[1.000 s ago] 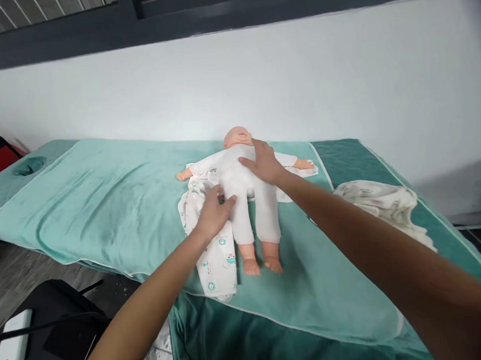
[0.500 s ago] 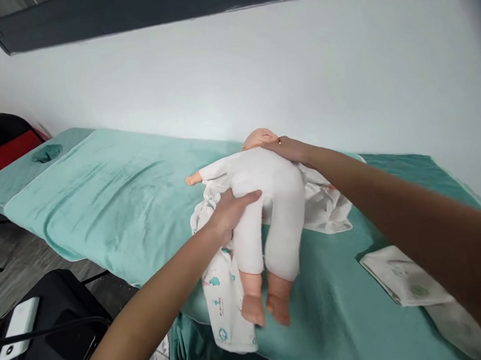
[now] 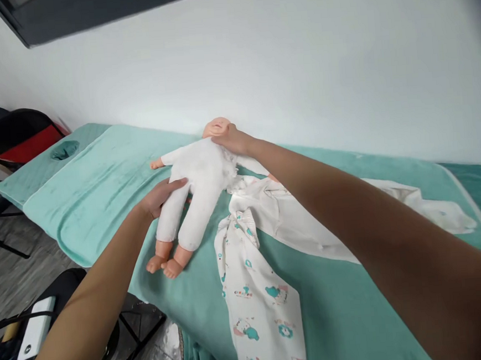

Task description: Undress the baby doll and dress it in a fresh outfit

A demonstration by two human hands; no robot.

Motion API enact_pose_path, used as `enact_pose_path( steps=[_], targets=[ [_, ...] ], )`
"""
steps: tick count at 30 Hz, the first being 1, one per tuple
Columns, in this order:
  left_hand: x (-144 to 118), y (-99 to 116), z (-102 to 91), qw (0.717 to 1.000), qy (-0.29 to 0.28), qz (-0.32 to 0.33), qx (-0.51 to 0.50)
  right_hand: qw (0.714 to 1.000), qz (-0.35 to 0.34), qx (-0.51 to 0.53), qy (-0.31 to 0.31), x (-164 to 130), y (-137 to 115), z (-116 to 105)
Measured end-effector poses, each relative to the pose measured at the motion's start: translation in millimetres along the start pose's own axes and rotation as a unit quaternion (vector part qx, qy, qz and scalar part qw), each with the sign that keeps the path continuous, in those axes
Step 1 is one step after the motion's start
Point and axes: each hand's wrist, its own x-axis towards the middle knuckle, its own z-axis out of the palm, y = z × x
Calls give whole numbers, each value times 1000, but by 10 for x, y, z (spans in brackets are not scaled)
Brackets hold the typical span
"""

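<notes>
Towel [image 3: 100, 191] (teal) covers padded table [image 3: 35, 174] against white wall [image 3: 297, 59].

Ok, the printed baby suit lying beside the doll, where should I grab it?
Judging by how it lies, take the printed suit at its upper bunched end, coming from the near right side. The doll and both hands crowd the left, and the lower leg hangs flat off the bed edge.

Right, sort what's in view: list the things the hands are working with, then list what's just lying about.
In hand:
- doll, held at the hip by the left hand and at the neck by the right hand
- printed baby suit, spread beside the doll
- green towel under both

Lying about:
- black and red chair
- white device on the black seat
- small green cloth
</notes>
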Motion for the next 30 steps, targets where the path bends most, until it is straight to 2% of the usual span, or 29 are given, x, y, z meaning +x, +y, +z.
enact_pose_path(
  steps=[3,6,7,8,9,11,12,13,14,15,17,18,21,22,24,26,27,30],
  targets=[
    [120,-27,-17,999,16,-5,34,999,29,-23,6,94,136,-14],
    [140,-38,-6,999,23,-20,35,998,49,-46,2,-52,481,-176],
    [121,-37,4,997,51,-25,50,996,68,-60,-6,-161,621,-262],
    [85,-33,24,991,106,-25,83,994,83,-71,-8,-296,761,-360],
    [29,-27,60,975,177,-12,137,992,98,-81,-8,-453,894,-468],
    [-151,-8,202,909,310,55,274,982,142,-121,5,-809,1114,-687],
    [-275,0,314,875,337,93,335,978,155,-141,9,-995,1194,-789],
    [-419,2,455,857,324,124,381,973,167,-161,16,-1179,1252,-879],
    [-573,-4,620,858,278,130,411,968,171,-184,15,-1356,1288,-952],
    [-727,-20,802,872,207,107,430,963,167,-213,5,-1523,1302,-1008],
    [-992,-84,1177,891,57,36,449,952,144,-269,-24,-1818,1270,-1064],
    [-1085,-126,1351,891,19,21,453,947,129,-290,-38,-1947,1226,-1070],
    [-1189,-228,1760,899,19,25,436,948,90,-302,-51,-2282,1007,-1036],
    [-1182,-233,1859,908,20,55,415,950,78,-300,-50,-2387,911,-1021],
    [-1159,-183,2028,916,-2,163,368,958,36,-280,-47,-2606,700,-1002],
    [-1154,-60,2179,894,-14,295,336,974,-32,-220,-50,-2860,471,-1012],
    [-1159,21,2249,875,5,352,332,981,-68,-173,-58,-3005,353,-1031],
    [-1176,284,2418,805,153,457,347,982,-155,-70,-87,-3501,4,-1145]
  ],
)
